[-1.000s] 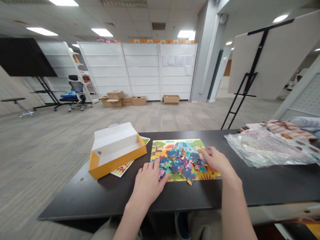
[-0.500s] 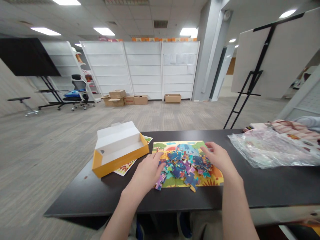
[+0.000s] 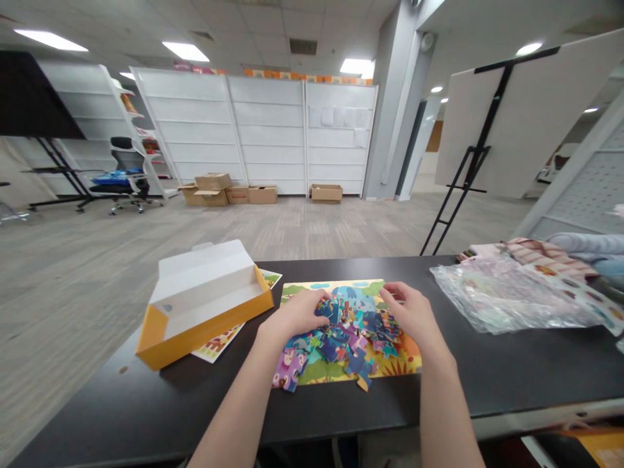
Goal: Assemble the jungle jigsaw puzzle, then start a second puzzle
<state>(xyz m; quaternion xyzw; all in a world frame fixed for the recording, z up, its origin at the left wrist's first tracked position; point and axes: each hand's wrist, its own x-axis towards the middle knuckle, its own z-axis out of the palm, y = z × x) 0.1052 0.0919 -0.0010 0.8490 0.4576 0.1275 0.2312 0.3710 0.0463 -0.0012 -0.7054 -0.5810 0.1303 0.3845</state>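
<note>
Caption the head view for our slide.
Left hand and right hand over jigsaw pieces beside an open yellow box.

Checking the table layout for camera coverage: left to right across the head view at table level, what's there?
Open yellow-and-white cardboard box → left hand → heap of jigsaw pieces → right hand → crumpled clear plastic bag
</note>
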